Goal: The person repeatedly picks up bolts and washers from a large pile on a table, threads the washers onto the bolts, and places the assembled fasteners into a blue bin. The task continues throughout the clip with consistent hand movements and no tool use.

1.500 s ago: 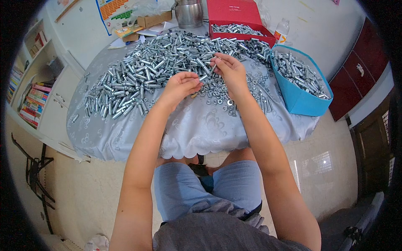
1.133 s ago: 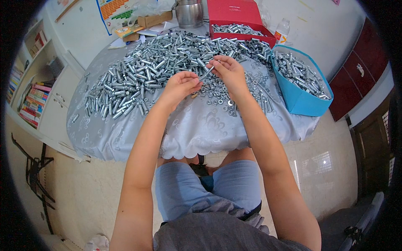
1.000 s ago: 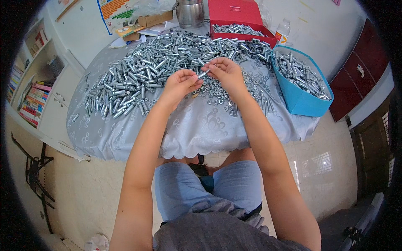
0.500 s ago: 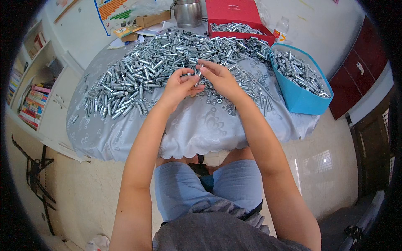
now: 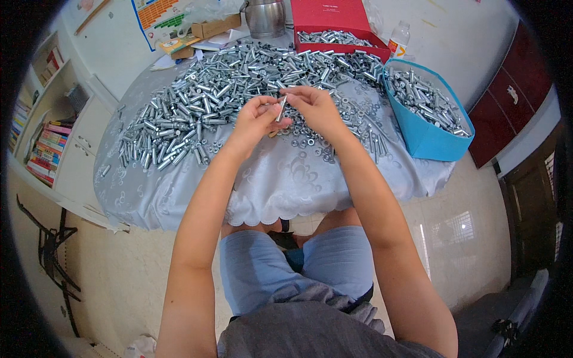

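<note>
A short silvery expansion bolt (image 5: 281,110) is tilted upright between my two hands, above the near edge of a large heap. My left hand (image 5: 258,123) closes its thumb and fingers round the bolt's lower part. From the other side, my right hand (image 5: 316,112) pinches at its upper end, where the fingertips hide part of it. Behind and left of my hands spreads the heap of metal sleeves (image 5: 191,107). Loose washers and nuts (image 5: 307,142) lie below and right of my hands, and several thin bolts (image 5: 376,146) lie farther right.
A blue fabric bin (image 5: 439,143) full of assembled bolts stands at the table's right. Behind the heap sit an open red box (image 5: 331,21) holding more metal parts, a clear bottle (image 5: 399,39), a steel pot (image 5: 265,19) and a small cardboard box (image 5: 216,27). A silvery cloth (image 5: 268,191) covers the table.
The bolt shows more plainly between my fingers and leans slightly differently. My right fingers have shifted a little at its upper end; both hands stay almost in place.
</note>
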